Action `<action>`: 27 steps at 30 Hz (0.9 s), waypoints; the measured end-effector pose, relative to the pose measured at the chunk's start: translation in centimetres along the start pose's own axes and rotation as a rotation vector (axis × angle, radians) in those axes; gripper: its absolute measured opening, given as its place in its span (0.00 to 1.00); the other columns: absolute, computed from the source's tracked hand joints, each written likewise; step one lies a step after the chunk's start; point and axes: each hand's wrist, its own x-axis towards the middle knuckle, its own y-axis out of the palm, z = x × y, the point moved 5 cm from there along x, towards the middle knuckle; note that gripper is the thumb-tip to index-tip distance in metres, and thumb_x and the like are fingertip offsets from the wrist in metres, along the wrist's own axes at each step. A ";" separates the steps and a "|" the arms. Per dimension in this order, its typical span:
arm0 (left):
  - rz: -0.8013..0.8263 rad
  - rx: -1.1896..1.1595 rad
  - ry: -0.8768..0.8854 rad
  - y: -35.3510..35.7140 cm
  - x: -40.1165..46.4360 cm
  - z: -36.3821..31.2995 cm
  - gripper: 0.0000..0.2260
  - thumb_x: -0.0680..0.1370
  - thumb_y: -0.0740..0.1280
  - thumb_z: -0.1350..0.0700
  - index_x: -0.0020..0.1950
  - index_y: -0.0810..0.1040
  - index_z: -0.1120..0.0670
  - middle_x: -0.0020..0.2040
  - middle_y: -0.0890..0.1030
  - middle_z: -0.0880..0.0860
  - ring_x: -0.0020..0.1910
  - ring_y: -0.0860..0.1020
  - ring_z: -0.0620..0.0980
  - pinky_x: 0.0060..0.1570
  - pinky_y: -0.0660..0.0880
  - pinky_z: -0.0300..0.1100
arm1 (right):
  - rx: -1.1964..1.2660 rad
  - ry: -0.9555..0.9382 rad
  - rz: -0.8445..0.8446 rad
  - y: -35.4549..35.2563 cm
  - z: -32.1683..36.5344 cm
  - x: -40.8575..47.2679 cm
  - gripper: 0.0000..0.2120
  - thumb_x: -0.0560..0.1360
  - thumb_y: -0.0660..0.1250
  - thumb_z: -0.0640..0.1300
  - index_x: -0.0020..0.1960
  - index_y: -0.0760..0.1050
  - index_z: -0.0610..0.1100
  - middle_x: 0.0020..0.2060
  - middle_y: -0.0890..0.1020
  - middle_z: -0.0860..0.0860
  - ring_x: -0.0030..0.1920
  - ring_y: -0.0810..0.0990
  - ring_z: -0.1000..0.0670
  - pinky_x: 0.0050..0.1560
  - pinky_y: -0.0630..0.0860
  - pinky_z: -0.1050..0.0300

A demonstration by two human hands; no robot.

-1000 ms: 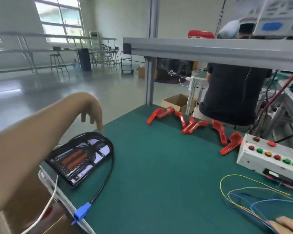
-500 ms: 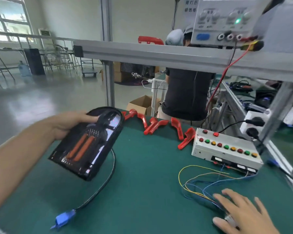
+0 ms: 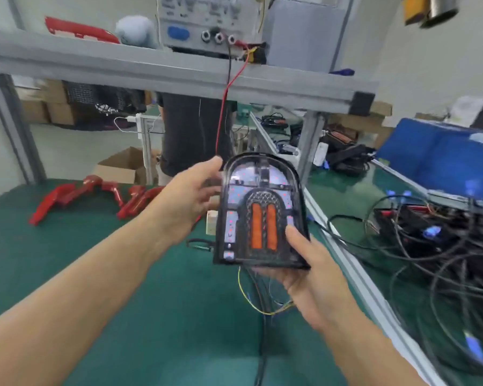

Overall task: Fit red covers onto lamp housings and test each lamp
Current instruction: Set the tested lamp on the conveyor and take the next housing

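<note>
One lamp housing (image 3: 260, 213), two hands; several red covers (image 3: 95, 196) on the bench (image 3: 151, 316), count unclear; one more on the shelf (image 3: 179, 73).

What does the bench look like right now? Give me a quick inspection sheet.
Surface: green mat.
Job's things: lamp housing held upright above the mat, no red cover on it; red covers lie loose at the far left.
Clutter: cardboard box behind the bench.
Hands: left hand grips the housing's left edge; right hand holds its bottom.
Cables: thin wires under the housing; black cable tangle at right.
Surroundings: power supply on the shelf.
</note>
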 end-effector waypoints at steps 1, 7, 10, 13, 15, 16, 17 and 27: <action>-0.063 0.099 0.080 -0.6 -0.4 0.3 0.05 0.79 0.62 0.57 0.49 0.77 0.54 0.43 0.79 0.51 0.38 0.77 0.44 0.38 0.73 0.35 | 0.047 -0.018 -0.022 -0.8 0.9 0.4 0.22 0.70 0.66 0.45 0.61 0.77 0.35 0.53 0.83 0.38 0.45 0.85 0.42 0.39 0.82 0.49; 0.559 1.082 0.385 4.2 -8.8 8.1 0.15 0.73 0.66 0.39 0.56 0.78 0.43 0.43 0.71 0.34 0.46 0.71 0.35 0.47 0.64 0.25 | 0.305 -0.187 -0.042 -3.0 5.0 1.6 0.13 0.72 0.64 0.46 0.43 0.86 0.40 0.43 0.86 0.44 0.42 0.86 0.47 0.40 0.83 0.53; 0.621 1.402 0.325 6.3 -11.1 12.4 0.17 0.76 0.61 0.41 0.64 0.69 0.41 0.52 0.68 0.43 0.57 0.71 0.46 0.47 0.62 0.37 | 0.329 -0.197 -0.025 -3.2 5.2 1.4 0.14 0.72 0.64 0.46 0.43 0.86 0.42 0.44 0.87 0.45 0.44 0.86 0.48 0.41 0.83 0.54; 0.492 1.461 0.190 6.0 -10.4 12.9 0.16 0.75 0.62 0.53 0.63 0.69 0.46 0.57 0.73 0.50 0.57 0.73 0.54 0.44 0.65 0.40 | 0.313 -0.180 -0.042 -4.0 5.1 0.8 0.13 0.72 0.64 0.46 0.42 0.86 0.42 0.44 0.87 0.45 0.44 0.86 0.49 0.39 0.83 0.54; 0.429 1.520 0.073 4.4 -9.6 12.6 0.20 0.72 0.62 0.59 0.63 0.68 0.48 0.56 0.77 0.50 0.57 0.74 0.55 0.50 0.70 0.42 | 0.300 -0.154 -0.056 -4.9 5.0 0.2 0.13 0.72 0.64 0.47 0.41 0.86 0.42 0.42 0.87 0.45 0.41 0.86 0.49 0.38 0.82 0.55; 0.394 1.563 0.046 3.3 -9.4 12.1 0.21 0.70 0.61 0.60 0.62 0.67 0.49 0.55 0.78 0.50 0.56 0.75 0.56 0.52 0.71 0.44 | 0.284 -0.130 -0.068 -5.5 4.8 -0.1 0.13 0.72 0.64 0.46 0.41 0.86 0.42 0.42 0.87 0.46 0.40 0.86 0.50 0.37 0.82 0.55; 0.331 1.611 0.063 2.1 -9.0 11.4 0.21 0.70 0.60 0.61 0.62 0.68 0.49 0.54 0.79 0.50 0.56 0.75 0.55 0.53 0.72 0.45 | 0.261 -0.097 -0.083 -6.1 4.6 -0.4 0.13 0.72 0.64 0.46 0.41 0.86 0.41 0.41 0.87 0.45 0.39 0.86 0.50 0.35 0.82 0.55; 0.345 1.882 0.271 -8.8 -2.9 8.5 0.18 0.52 0.73 0.67 0.35 0.81 0.48 0.36 0.76 0.45 0.37 0.79 0.50 0.33 0.72 0.41 | -0.070 0.362 -0.095 -8.8 -2.2 -4.2 0.16 0.71 0.67 0.43 0.52 0.83 0.34 0.50 0.83 0.33 0.37 0.84 0.41 0.32 0.83 0.50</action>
